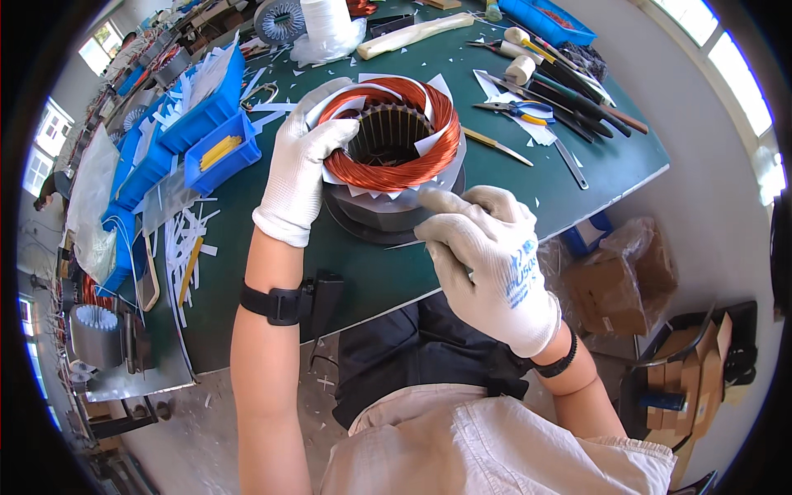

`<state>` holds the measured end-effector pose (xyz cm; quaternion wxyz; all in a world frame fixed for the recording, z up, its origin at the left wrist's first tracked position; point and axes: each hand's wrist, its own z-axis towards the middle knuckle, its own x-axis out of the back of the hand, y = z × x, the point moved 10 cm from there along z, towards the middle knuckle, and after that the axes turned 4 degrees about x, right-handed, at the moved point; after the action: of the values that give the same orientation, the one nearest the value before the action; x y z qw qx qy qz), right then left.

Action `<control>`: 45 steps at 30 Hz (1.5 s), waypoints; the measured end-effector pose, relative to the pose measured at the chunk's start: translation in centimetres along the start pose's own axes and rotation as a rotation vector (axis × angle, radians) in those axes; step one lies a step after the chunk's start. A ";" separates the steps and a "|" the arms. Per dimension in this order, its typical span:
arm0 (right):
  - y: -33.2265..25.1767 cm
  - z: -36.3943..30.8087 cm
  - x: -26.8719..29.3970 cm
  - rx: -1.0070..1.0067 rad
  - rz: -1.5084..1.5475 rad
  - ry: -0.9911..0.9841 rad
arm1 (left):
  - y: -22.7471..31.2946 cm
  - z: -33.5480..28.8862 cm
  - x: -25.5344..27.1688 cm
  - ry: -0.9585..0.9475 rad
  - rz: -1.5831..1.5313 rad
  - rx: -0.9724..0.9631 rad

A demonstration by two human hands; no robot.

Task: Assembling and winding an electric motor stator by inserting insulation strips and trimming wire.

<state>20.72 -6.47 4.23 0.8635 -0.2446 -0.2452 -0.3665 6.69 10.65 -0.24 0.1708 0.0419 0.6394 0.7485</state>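
The left hand grasps the copper winding at its left side, thumb at the inner edge; the right hand is half curled at the near right of the grey core, blur hiding whether its fingertips hold anything. Around the core on the green table lie blue bins left, a knife and pliers right.

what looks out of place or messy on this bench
White strips lie loosely strewn across the left part of the green table, which looks untidy. One yellow stick lies among them, apart from similar yellow pieces in a blue bin. The copper winding gripped by the left hand shows no obvious damage.
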 end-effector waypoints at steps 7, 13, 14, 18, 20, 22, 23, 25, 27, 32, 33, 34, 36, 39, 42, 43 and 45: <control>1.8 -0.2 1.7 -0.098 0.069 0.086 | 0.1 0.1 -0.1 -0.013 -0.018 -0.017; 2.7 -0.8 2.2 -0.036 -0.051 0.047 | 0.1 -0.1 -0.1 -0.013 -0.010 -0.010; 2.6 -0.6 2.4 -0.010 -0.039 0.081 | 0.0 -0.1 -0.1 -0.014 -0.009 -0.007; 1.9 0.8 1.1 0.061 -0.093 0.040 | -0.2 0.1 -0.1 -0.063 -0.061 -0.048; 0.9 1.4 0.5 0.121 -0.128 0.078 | -0.6 0.4 0.3 -0.036 -0.047 -0.007; 0.2 1.5 -1.1 0.167 -0.209 -0.012 | -0.2 0.3 0.0 -0.039 -0.050 -0.011; 0.4 1.5 -1.6 0.155 -0.183 -0.061 | 0.2 0.2 0.0 -0.017 -0.046 -0.013; 1.2 1.5 -0.4 0.121 -0.117 0.056 | 0.9 -0.7 0.4 0.114 0.019 0.009; 1.8 1.7 0.8 0.135 -0.036 0.159 | 1.8 -1.9 -0.9 0.128 0.102 -0.027; 0.1 4.0 -0.2 0.239 -0.061 0.019 | 1.5 -2.9 -1.2 0.231 0.116 -0.117; 0.5 4.5 -0.1 0.166 -0.023 -0.069 | 1.2 -2.4 -0.4 0.246 0.132 -0.104; 0.9 4.7 -0.1 0.092 0.020 -0.161 | 1.1 -1.7 -0.4 0.164 0.165 -0.096; 1.5 6.2 3.2 0.076 0.116 0.006 | 1.4 -0.5 -0.4 -0.054 0.219 -0.085; 4.2 9.7 3.0 0.061 0.175 0.128 | 2.6 0.2 1.5 0.031 0.322 -0.060; 7.6 13.5 -1.4 0.075 0.147 -0.050 | 5.1 -2.3 4.9 0.323 0.598 -0.005; 9.5 14.4 -3.2 0.004 0.187 -0.150 | 4.4 -3.1 4.8 0.289 0.548 0.091; 11.2 15.8 -7.2 -0.073 0.355 -0.354 | 2.7 -4.8 5.4 0.277 0.528 0.301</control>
<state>20.95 13.58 9.15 0.8484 -0.3755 -0.3325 -0.1692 -0.26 7.48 0.66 -0.1260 0.1287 0.7270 0.6626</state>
